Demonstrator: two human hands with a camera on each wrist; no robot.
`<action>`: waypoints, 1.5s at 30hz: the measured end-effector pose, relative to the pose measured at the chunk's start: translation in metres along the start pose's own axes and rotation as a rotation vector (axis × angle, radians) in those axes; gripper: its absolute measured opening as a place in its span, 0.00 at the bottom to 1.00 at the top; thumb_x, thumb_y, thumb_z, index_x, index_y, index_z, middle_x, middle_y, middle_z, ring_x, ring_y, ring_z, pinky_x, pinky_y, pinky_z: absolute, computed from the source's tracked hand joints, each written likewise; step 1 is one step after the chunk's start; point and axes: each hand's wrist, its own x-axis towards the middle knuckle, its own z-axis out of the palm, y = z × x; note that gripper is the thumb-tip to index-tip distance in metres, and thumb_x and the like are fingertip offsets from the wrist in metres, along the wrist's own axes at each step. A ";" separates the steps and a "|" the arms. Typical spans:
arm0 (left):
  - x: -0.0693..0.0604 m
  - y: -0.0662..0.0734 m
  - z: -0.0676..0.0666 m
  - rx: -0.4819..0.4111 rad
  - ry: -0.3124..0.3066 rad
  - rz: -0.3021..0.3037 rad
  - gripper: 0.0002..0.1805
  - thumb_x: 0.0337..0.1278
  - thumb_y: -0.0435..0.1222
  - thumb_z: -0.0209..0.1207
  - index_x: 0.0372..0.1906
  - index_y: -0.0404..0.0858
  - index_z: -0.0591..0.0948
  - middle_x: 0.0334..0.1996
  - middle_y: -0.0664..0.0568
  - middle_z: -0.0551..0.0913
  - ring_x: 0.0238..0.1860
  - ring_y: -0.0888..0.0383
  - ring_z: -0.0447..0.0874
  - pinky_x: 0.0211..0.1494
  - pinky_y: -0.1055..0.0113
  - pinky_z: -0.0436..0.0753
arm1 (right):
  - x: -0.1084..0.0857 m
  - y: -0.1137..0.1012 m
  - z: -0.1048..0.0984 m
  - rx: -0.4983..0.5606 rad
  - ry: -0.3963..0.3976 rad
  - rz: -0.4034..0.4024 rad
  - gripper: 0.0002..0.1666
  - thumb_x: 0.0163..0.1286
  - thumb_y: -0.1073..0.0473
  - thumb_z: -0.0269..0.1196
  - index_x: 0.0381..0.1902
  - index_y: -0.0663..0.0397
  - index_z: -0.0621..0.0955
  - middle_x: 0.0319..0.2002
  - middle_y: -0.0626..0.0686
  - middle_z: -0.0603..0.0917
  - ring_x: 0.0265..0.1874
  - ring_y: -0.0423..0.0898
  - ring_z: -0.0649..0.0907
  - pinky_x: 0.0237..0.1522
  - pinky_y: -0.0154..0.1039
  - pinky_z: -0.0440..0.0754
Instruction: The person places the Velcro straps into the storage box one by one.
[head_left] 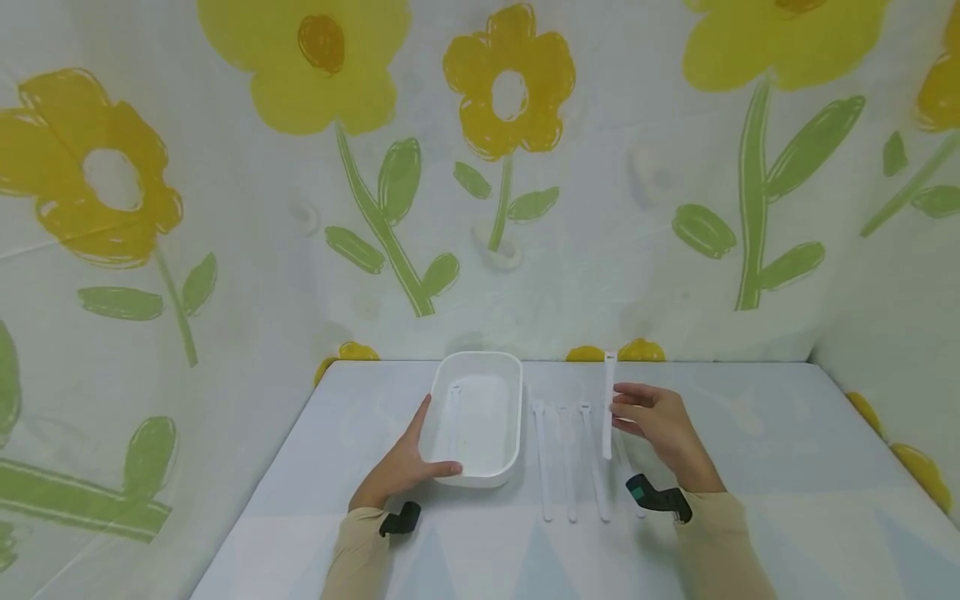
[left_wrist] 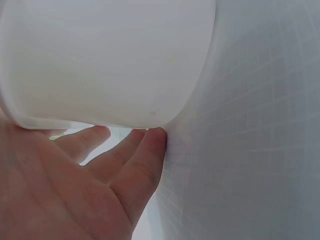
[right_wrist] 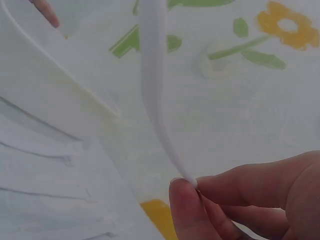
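Observation:
A white rectangular tub (head_left: pixel 480 482) stands on the table, with one pale strip (head_left: pixel 453 417) lying inside. At its near left corner is my left hand (head_left: pixel 401 462), thumb across the front rim and fingers spread along the left side. Those fingers rest against the outer wall (left_wrist: pixel 110 65) in the left wrist view. My right hand (head_left: pixel 660 421) pinches a long, flat white strip (head_left: pixel 609 408) with a small head on top, raised upright. This strip (right_wrist: pixel 154 60) bends slightly above the thumb and fingertips in the right wrist view.
Several similar strips (head_left: pixel 543 467) lie side by side on the pale table (head_left: pixel 787 467), right of the tub; one is partly behind the held strip. A white cloth with yellow flowers (head_left: pixel 585 250) hangs behind the table and along both sides.

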 end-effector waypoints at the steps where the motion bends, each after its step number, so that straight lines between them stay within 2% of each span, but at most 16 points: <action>1: 0.000 0.000 0.000 0.002 -0.002 0.003 0.75 0.39 0.55 0.81 0.85 0.55 0.39 0.86 0.48 0.45 0.77 0.42 0.61 0.76 0.34 0.64 | 0.000 -0.002 0.002 0.002 -0.002 0.000 0.30 0.76 0.59 0.62 0.71 0.65 0.72 0.58 0.63 0.80 0.46 0.42 0.87 0.50 0.38 0.88; 7: 0.002 0.000 -0.001 0.001 -0.016 0.020 0.76 0.40 0.54 0.81 0.85 0.50 0.37 0.86 0.45 0.45 0.77 0.42 0.62 0.77 0.36 0.64 | 0.002 -0.014 0.010 0.031 -0.019 -0.019 0.30 0.76 0.60 0.63 0.72 0.64 0.72 0.56 0.62 0.80 0.43 0.42 0.86 0.49 0.37 0.89; 15: 0.002 0.000 -0.002 0.002 -0.012 0.027 0.76 0.40 0.54 0.81 0.85 0.49 0.38 0.85 0.45 0.47 0.76 0.42 0.63 0.77 0.36 0.65 | 0.005 -0.032 0.022 0.042 -0.045 -0.039 0.29 0.76 0.60 0.63 0.71 0.62 0.74 0.59 0.63 0.80 0.46 0.44 0.86 0.52 0.39 0.88; 20: 0.000 0.000 -0.003 0.011 -0.007 0.017 0.76 0.40 0.56 0.80 0.85 0.51 0.38 0.85 0.45 0.46 0.79 0.41 0.59 0.79 0.36 0.62 | 0.008 -0.037 0.030 0.051 -0.059 -0.051 0.28 0.76 0.59 0.63 0.71 0.61 0.75 0.58 0.62 0.81 0.48 0.46 0.86 0.52 0.39 0.88; 27: 0.003 -0.003 -0.002 0.004 -0.008 -0.009 0.76 0.40 0.57 0.80 0.85 0.56 0.37 0.86 0.48 0.45 0.80 0.42 0.57 0.79 0.35 0.60 | 0.010 -0.043 0.041 0.048 -0.073 -0.063 0.27 0.76 0.59 0.64 0.69 0.60 0.76 0.58 0.62 0.81 0.50 0.48 0.86 0.54 0.40 0.87; 32: 0.004 -0.003 0.000 0.008 -0.007 -0.003 0.76 0.39 0.56 0.80 0.85 0.55 0.38 0.86 0.49 0.45 0.80 0.42 0.57 0.79 0.35 0.61 | 0.013 -0.046 0.049 0.074 -0.091 -0.070 0.27 0.75 0.61 0.64 0.69 0.62 0.76 0.56 0.62 0.82 0.47 0.48 0.86 0.53 0.40 0.88; 39: 0.003 0.001 -0.001 0.007 -0.011 -0.024 0.75 0.40 0.58 0.80 0.85 0.57 0.37 0.86 0.49 0.44 0.83 0.41 0.51 0.80 0.34 0.57 | 0.015 -0.056 0.061 0.113 -0.121 -0.090 0.26 0.74 0.63 0.65 0.67 0.64 0.77 0.53 0.61 0.82 0.45 0.47 0.85 0.50 0.39 0.89; 45: 0.002 -0.001 0.000 -0.011 -0.013 -0.040 0.76 0.39 0.57 0.80 0.85 0.57 0.37 0.86 0.49 0.45 0.82 0.42 0.53 0.80 0.34 0.58 | 0.017 -0.060 0.075 0.124 -0.158 -0.101 0.25 0.73 0.64 0.65 0.66 0.64 0.77 0.52 0.61 0.82 0.44 0.48 0.86 0.51 0.41 0.89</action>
